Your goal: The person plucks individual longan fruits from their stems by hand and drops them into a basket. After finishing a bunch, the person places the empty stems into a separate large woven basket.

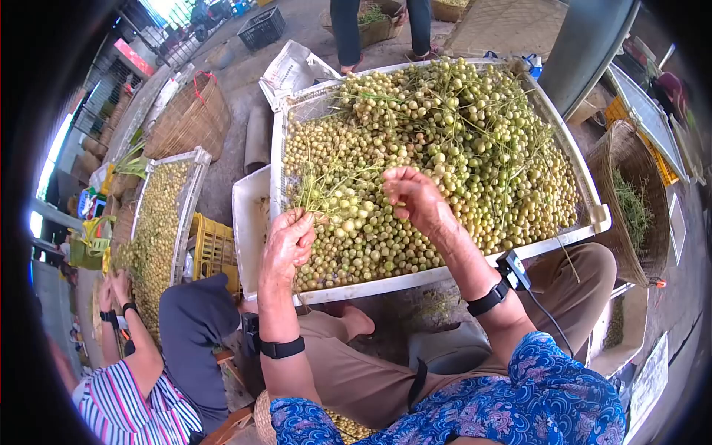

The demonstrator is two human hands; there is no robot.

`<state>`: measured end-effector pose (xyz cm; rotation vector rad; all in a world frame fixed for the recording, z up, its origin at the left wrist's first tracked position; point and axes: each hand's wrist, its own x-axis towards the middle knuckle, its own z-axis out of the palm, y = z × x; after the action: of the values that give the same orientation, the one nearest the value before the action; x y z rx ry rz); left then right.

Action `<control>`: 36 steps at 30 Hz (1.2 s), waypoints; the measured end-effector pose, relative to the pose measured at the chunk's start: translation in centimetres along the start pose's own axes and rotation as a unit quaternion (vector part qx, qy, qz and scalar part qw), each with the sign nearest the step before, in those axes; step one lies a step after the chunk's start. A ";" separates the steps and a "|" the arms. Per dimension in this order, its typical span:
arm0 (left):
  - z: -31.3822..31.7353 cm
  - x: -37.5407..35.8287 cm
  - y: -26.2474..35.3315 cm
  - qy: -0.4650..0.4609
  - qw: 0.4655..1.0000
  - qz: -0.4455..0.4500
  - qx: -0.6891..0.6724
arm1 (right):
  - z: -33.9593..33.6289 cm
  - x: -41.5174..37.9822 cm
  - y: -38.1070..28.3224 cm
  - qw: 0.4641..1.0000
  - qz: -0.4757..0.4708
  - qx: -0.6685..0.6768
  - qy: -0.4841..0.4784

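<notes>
Round yellow-green fruits [356, 252] fill a large white-rimmed tray [437, 279] in front of me, with stemmed bunches [475, 111] heaped at its far side. My left hand [289, 241] is closed on thin green stems [319, 196] above the tray's left part. Just right of it, my right hand [417, 196] hovers over the fruits with its fingers curled and apart, and nothing shows between them. Both wrists wear black straps.
At the left, a co-worker's hands [115, 291] work at another fruit tray [159, 222]. A wicker basket [189, 115] stands beyond. Another basket [634, 215] and a grey post [589, 52] are at the right. Someone's legs [345, 33] show behind the tray.
</notes>
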<state>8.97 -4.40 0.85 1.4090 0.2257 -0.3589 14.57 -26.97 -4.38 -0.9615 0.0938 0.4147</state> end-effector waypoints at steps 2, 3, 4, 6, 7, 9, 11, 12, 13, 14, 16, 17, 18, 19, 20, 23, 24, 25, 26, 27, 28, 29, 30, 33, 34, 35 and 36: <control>0.0 0.1 0.0 -0.018 1.000 -0.004 -0.024 | 0.0 -0.1 0.6 0.998 0.037 0.015 -0.056; 0.0 0.1 0.0 -0.020 1.000 -0.003 -0.021 | 0.0 0.0 0.9 0.994 0.054 0.038 -0.087; 0.1 0.1 0.0 -0.021 0.999 -0.006 -0.033 | 0.1 0.2 1.1 0.992 0.054 0.041 -0.104; 0.1 0.1 -0.2 -0.023 0.998 -0.010 -0.049 | 0.3 0.6 1.5 0.991 0.047 0.049 -0.115; 0.2 0.0 -0.1 -0.024 0.998 -0.010 -0.049 | 0.4 0.6 1.4 0.990 0.040 0.055 -0.126; 0.3 0.0 -0.1 -0.009 0.999 -0.022 -0.044 | 0.5 0.7 0.9 0.986 0.039 0.061 -0.148; 0.2 0.1 -0.2 -0.016 0.999 -0.020 -0.035 | 0.4 0.8 1.0 0.987 -0.002 0.036 -0.158; 0.1 0.1 -0.3 -0.027 0.999 -0.019 -0.022 | 0.4 0.8 1.1 0.987 0.001 0.036 -0.158; 0.0 0.1 -0.3 -0.026 0.999 -0.019 -0.022 | 0.4 0.9 1.2 0.987 -0.021 0.020 -0.156; 0.0 0.1 -0.4 -0.030 0.999 -0.017 -0.028 | 0.4 1.0 1.2 0.987 -0.042 0.005 -0.154; 0.0 0.1 -0.4 -0.034 0.999 -0.016 -0.034 | 0.5 0.9 0.8 0.991 -0.053 -0.061 -0.109; 0.0 0.0 -0.3 -0.032 0.999 -0.019 -0.032 | 0.3 1.1 0.8 0.991 -0.052 -0.061 -0.109; 0.0 0.0 -0.2 -0.030 0.999 -0.021 -0.030 | 0.1 1.3 0.8 0.993 -0.079 -0.026 -0.081; 0.1 0.1 -0.3 -0.030 0.999 -0.022 -0.029 | 0.2 1.4 0.8 0.993 -0.106 0.008 -0.052; 0.4 0.2 -0.6 -0.039 0.998 -0.026 -0.033 | 0.3 1.4 0.8 0.994 -0.103 0.023 -0.035; 0.7 0.2 -0.4 -0.055 0.997 -0.029 -0.039 | 0.0 1.2 0.6 0.970 -0.062 0.235 -0.029; 0.4 0.1 -0.2 -0.045 0.997 -0.021 -0.059 | -0.3 1.2 0.8 0.970 -0.061 0.235 -0.030; 0.1 0.0 0.0 -0.037 0.996 -0.012 -0.078 | -0.8 1.4 1.2 0.970 -0.045 0.237 -0.024; -0.3 0.1 -0.1 -0.054 0.994 -0.005 -0.098 | -1.3 1.6 1.6 0.971 -0.030 0.238 -0.019; -0.5 0.1 0.1 -0.054 0.994 -0.004 -0.098 | -1.8 1.7 2.0 0.971 -0.015 0.239 -0.013; -0.4 -0.1 0.3 -0.061 0.994 -0.012 -0.091 | -0.5 0.9 1.8 0.983 0.013 0.180 0.011; -0.2 -0.2 0.4 -0.069 0.994 -0.020 -0.084 | 0.1 0.9 2.5 0.991 0.024 0.129 -0.020; -0.1 -0.1 0.1 -0.064 0.993 -0.019 -0.095 | 0.4 1.5 3.6 0.993 0.049 0.100 -0.042; 0.5 0.0 0.0 -0.079 0.992 -0.039 -0.086 | 2.1 1.2 4.2 0.974 0.099 0.139 -0.149; 0.6 -0.1 0.0 -0.086 0.992 -0.035 -0.083 | 1.7 2.0 4.8 0.961 0.116 0.173 -0.182; 0.7 -0.2 -0.2 -0.046 0.997 -0.038 -0.051 | 2.2 1.3 4.0 0.937 0.099 0.219 -0.254; 1.0 0.0 -0.3 -0.014 0.999 -0.034 -0.019 | 2.4 1.3 3.7 0.944 0.115 0.198 -0.237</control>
<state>8.84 -5.42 0.74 1.3598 0.2557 -0.4280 14.09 -22.79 -6.22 -0.4356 -0.1465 0.7998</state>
